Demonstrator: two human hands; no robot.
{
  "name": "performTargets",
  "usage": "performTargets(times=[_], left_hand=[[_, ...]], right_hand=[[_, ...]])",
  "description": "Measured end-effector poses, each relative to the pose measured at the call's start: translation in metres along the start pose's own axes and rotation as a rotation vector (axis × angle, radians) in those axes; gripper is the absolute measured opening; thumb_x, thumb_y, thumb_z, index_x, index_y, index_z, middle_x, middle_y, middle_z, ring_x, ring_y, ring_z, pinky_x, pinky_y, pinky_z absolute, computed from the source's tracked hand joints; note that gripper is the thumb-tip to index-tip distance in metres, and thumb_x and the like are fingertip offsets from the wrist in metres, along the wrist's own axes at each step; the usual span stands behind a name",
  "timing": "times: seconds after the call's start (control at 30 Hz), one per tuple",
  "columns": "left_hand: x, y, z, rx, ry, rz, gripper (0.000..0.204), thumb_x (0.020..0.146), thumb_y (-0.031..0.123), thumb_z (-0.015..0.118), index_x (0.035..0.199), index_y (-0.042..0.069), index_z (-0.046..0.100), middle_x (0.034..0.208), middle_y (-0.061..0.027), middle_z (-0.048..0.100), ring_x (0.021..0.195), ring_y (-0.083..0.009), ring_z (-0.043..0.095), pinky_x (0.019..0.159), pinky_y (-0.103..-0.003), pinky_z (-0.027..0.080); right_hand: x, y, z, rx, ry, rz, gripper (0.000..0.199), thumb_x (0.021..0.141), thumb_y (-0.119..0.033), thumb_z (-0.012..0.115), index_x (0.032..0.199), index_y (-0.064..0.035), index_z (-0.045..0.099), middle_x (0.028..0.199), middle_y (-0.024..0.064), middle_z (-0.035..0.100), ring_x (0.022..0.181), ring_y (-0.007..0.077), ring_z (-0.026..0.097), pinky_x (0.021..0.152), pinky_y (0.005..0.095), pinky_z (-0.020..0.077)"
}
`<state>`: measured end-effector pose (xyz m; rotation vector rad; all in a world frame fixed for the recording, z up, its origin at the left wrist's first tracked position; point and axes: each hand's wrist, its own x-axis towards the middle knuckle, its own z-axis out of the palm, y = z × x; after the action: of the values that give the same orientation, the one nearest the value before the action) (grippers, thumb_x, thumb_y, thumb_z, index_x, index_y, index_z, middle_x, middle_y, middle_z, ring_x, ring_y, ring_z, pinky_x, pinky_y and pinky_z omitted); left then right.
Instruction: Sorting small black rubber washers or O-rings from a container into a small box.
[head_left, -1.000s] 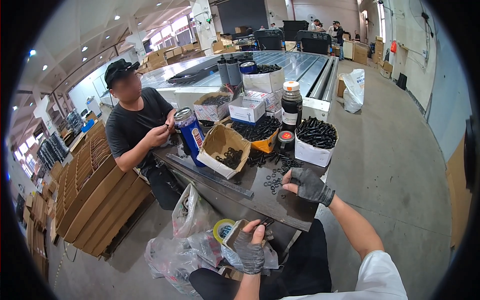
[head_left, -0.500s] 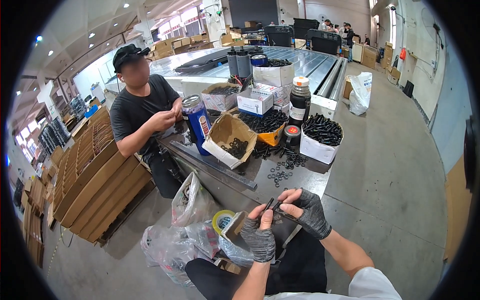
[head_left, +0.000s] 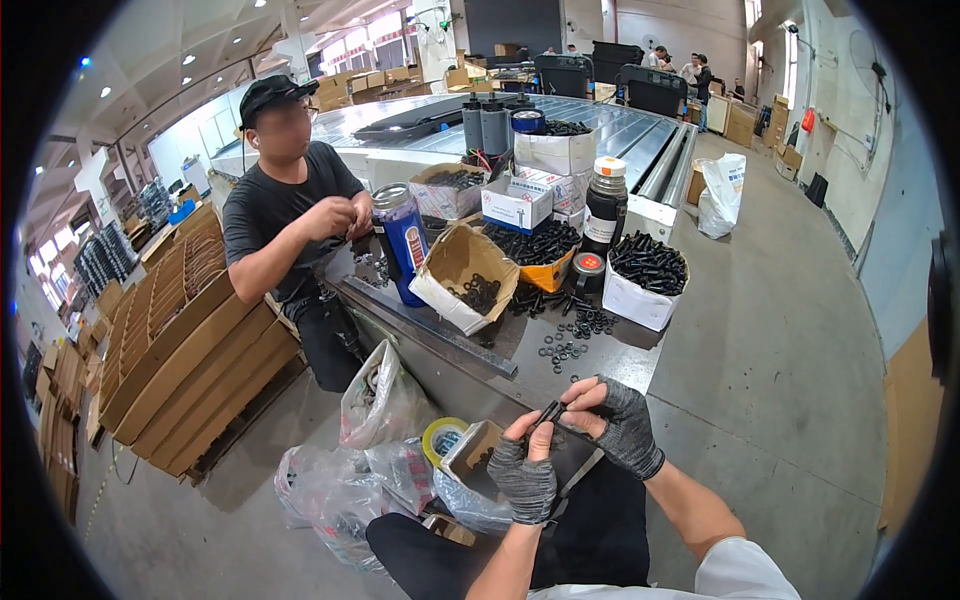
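Both my hands wear grey fingerless gloves and meet above my lap, just off the table's near edge. My left hand pinches a short black bolt between thumb and fingers. My right hand is closed at the bolt's other side, its fingertips pressed together; whatever small piece they hold is hidden. On the table beyond lie loose black rings. More black rings fill the bottom of a tilted cardboard box. Black bolts are heaped in a white box at the right.
A metal bar lies along the table's near edge. Behind stand a blue can, a dark thermos and more boxes. Plastic bags, a tape roll and a bin sit below. Across the left corner a person works with both hands.
The bolt in my left hand has tipped slightly, and my fingertips have drawn closer together around it. The person opposite has shifted their hands. My view has moved slightly.
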<state>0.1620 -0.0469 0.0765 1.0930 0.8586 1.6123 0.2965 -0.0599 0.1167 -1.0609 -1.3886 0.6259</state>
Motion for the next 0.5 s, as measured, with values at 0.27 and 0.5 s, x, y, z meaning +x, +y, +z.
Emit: performTargets(times=[0.27, 0.5], left_hand=[[0.005, -0.004, -0.004, -0.187, 0.012, -0.221, 0.019, 0.093, 0.013, 0.069, 0.107, 0.001, 0.069, 0.091, -0.0037, 0.069, 0.081, -0.0111, 0.060, 0.076, -0.025, 0.048], [0.003, -0.007, -0.009, 0.020, 0.007, -0.066, 0.018, 0.090, 0.010, 0.071, 0.105, 0.001, 0.070, 0.085, -0.0027, 0.067, 0.078, -0.0104, 0.059, 0.073, -0.025, 0.048]], right_hand=[[-0.004, 0.004, 0.008, 0.091, -0.015, 0.059, 0.014, 0.081, 0.003, 0.075, 0.088, -0.0023, 0.064, 0.100, 0.0099, 0.068, 0.091, 0.0162, 0.063, 0.082, 0.0301, 0.0507], [-0.002, -0.010, 0.008, -0.415, -0.047, -0.254, 0.015, 0.082, 0.001, 0.073, 0.094, -0.0035, 0.065, 0.097, 0.0127, 0.069, 0.082, 0.0275, 0.068, 0.074, 0.0339, 0.0544]])
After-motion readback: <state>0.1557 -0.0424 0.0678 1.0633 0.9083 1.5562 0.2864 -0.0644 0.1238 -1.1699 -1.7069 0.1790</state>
